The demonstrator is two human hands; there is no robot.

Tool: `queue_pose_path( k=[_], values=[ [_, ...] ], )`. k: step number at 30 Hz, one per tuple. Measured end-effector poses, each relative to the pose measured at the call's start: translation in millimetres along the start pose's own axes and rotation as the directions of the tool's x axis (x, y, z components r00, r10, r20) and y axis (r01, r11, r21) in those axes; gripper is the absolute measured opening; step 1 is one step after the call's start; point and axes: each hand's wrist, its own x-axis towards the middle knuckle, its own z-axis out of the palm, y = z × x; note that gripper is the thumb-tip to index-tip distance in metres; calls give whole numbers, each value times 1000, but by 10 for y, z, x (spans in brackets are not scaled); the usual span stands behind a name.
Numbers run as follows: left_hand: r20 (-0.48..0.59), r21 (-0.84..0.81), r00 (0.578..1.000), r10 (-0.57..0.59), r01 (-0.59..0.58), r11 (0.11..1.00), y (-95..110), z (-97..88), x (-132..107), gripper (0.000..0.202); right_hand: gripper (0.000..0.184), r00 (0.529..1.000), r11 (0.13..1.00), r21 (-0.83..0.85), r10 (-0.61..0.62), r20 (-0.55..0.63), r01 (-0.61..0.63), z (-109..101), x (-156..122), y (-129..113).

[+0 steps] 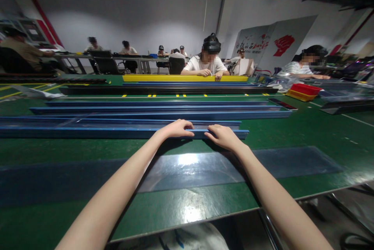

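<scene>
A long blue channel (117, 133) with raised edges lies crosswise on the green table in front of me. My left hand (178, 128) holds its near wall, fingers over the top edge and thumb on the front side. A short gap to the right, my right hand (222, 135) grips the same wall, with its thumb also on the near face. The fingertips inside the channel are partly hidden. Between my forearms and beyond them on both sides, a clear plastic strip (204, 166) lies flat, reflecting the ceiling light.
More blue channels (198, 115) lie parallel behind, then a black rail (175, 90). Across the table (321, 137), a person handles a yellow rail (187, 78). A red bin (305, 89) and a dark flat phone-like device (282, 104) are on the right. The table's near edge is close to me.
</scene>
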Motion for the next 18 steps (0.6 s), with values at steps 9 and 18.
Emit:
queue_pose_path(
  k=[9, 18],
  values=[
    [-84, -40, 996, -39, 36, 999, -7, 30, 11, 23, 27, 999, 999, -30, -24, -37, 23, 39, 1, 6],
    [-83, -48, 994, -72, 68, 997, 20, 8, -8, 30, 27, 1000, 1000, -13, 1, -9, -1, 14, -4, -8]
  ],
)
